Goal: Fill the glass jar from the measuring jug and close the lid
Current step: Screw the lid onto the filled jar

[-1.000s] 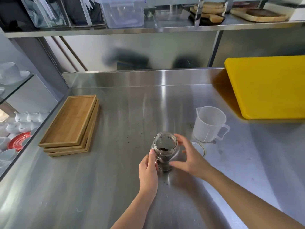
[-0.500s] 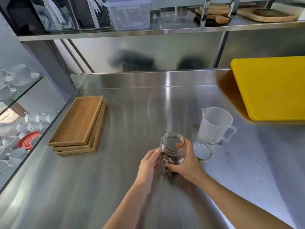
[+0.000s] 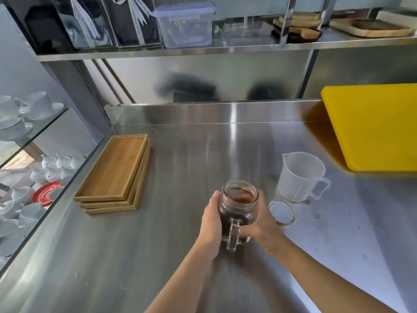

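Head view: we see the glass jar (image 3: pixel 239 207) standing upright on the stainless steel counter (image 3: pixel 180 256), its mouth open and its glass handle (image 3: pixel 232 236) facing the camera. Dark contents fill the lower body of the jar. The left hand (image 3: pixel 211 224) is pressed flat against the jar's left side, and the right hand (image 3: pixel 259 224) is wrapped around its right side, so we note both hands closed on the jar. The lid (image 3: pixel 282 211) lies flat on the counter just beside the right hand, apart from the jar. The translucent measuring jug (image 3: pixel 300 177) stands upright just behind the lid, handle to the right; we cannot tell if anything remains inside. A yellow cutting board (image 3: pixel 372 127) lies behind the jug. A stack of wooden trays (image 3: pixel 117 172) rests well apart, to the left of the jar.
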Tool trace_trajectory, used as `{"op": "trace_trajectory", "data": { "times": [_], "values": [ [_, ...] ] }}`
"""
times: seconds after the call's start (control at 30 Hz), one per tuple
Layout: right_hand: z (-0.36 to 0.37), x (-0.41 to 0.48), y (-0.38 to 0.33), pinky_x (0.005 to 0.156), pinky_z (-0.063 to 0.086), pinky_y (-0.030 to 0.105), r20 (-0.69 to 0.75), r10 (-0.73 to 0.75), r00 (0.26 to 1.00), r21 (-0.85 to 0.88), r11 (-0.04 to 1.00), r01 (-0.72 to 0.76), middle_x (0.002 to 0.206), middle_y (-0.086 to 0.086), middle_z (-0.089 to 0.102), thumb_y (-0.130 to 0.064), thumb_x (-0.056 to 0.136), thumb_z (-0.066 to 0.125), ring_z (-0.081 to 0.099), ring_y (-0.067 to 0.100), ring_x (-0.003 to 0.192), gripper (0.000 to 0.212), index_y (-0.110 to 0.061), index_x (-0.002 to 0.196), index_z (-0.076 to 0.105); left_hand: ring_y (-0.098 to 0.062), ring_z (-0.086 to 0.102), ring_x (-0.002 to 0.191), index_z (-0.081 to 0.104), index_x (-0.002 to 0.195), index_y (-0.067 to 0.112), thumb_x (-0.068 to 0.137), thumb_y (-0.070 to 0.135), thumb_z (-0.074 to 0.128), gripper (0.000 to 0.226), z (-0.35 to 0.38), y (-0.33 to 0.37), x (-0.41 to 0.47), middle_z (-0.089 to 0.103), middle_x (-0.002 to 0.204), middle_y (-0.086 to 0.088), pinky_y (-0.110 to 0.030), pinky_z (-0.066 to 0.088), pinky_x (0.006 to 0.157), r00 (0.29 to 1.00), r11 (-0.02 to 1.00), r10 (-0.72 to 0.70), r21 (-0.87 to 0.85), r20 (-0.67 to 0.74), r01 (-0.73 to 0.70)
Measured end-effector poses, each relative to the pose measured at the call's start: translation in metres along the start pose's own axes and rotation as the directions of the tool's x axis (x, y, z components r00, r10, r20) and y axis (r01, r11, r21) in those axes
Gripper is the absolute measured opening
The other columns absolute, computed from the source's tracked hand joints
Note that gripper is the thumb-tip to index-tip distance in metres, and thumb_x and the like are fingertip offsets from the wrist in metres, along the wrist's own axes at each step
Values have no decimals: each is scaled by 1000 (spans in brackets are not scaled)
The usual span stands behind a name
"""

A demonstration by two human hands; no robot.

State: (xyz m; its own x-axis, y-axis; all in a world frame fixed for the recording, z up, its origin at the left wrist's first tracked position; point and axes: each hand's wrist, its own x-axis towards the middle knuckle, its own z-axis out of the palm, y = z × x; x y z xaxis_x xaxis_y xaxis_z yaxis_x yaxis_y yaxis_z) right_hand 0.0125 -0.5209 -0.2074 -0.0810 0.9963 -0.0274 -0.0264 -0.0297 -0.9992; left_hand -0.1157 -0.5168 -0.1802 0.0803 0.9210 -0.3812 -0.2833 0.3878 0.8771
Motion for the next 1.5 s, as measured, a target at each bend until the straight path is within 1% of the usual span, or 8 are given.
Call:
{"op": "trace_trajectory", "data": {
  "times": [0.2, 0.37, 0.53, 0.77, 0.93, 1.07, 1.17, 1.5],
  "values": [
    [-9, 1, -11, 79, 51, 33, -2, -20, 1000, -77, 997, 20, 116, 10, 50, 3, 43, 72, 55, 20, 106, 77, -23, 110, 43, -19, 47, 130, 61, 120, 8, 84, 46, 50, 53, -33, 16, 33, 54, 138, -11, -39, 28, 115, 921, 963, 164, -146, -352, -227],
    [-4, 2, -16, 79, 52, 24, 41, -64, 997, -54, 996, 66, 106, 6, 63, 17, 43, 69, 64, 14, 99, 82, -12, 115, 44, -35, 65, 105, 72, 104, 9, 83, 56, 49, 56, 9, -6, 15, 70, 111, -18, -47, 51, 87, 971, 952, -218, -198, 102, 235],
    [-5, -2, -23, 70, 51, 19, 103, 10, 995, -60, 998, -4, 101, 5, 63, 15, 40, 67, 64, 5, 89, 81, -13, 112, 44, -34, 65, 108, 72, 104, 9, 90, 51, 40, 54, -2, -10, 23, 71, 111, -18, -50, 44, 104, 973, 967, -181, -154, 140, 203],
    [1, -6, -23, 63, 50, 16, 63, 52, 997, 13, 999, -53, 97, 3, 66, 13, 41, 62, 65, 3, 83, 74, -16, 108, 48, -27, 68, 89, 69, 110, 11, 92, 61, 25, 70, -8, -4, 11, 72, 101, -13, -35, 56, 75, 920, 958, -147, -179, 364, 224],
    [-9, 2, -36, 97, 42, 28, 317, 111, 942, -52, 994, -99, 127, 3, 58, -7, 53, 69, 53, 12, 118, 79, -22, 127, 45, -33, 63, 107, 64, 118, 6, 80, 69, 40, 78, -14, -2, 17, 66, 118, -19, -44, 48, 94, 954, 907, -158, -343, 254, 242],
    [-23, 11, -56, 95, 42, 24, -99, -30, 995, -66, 998, 23, 107, 0, 66, -24, 80, 58, 59, 8, 104, 25, -25, 104, 63, -33, 60, 111, 69, 111, 9, 78, 70, 44, 73, -25, 3, 26, 65, 118, -18, -48, 40, 106, 988, 893, -101, -428, 113, 140],
    [-17, 15, -57, 96, 43, 36, -551, -17, 834, 87, 993, 78, 95, 5, 69, -23, 92, 48, 60, 15, 94, 19, -19, 88, 66, -30, 68, 92, 74, 96, 13, 74, 74, 47, 70, -23, 6, 25, 73, 97, -13, -49, 46, 101, 996, 913, -72, -398, 51, 86],
    [31, 12, -39, 90, 50, 42, -311, 193, 931, 379, 923, -65, 97, 17, 71, -47, 89, 45, 66, 23, 91, 49, -5, 93, 69, -32, 70, 88, 75, 83, 13, 75, 60, 58, 51, -3, -9, 16, 75, 92, -15, -51, 46, 101, 999, 935, -19, -354, -27, 8]
  ]
}}
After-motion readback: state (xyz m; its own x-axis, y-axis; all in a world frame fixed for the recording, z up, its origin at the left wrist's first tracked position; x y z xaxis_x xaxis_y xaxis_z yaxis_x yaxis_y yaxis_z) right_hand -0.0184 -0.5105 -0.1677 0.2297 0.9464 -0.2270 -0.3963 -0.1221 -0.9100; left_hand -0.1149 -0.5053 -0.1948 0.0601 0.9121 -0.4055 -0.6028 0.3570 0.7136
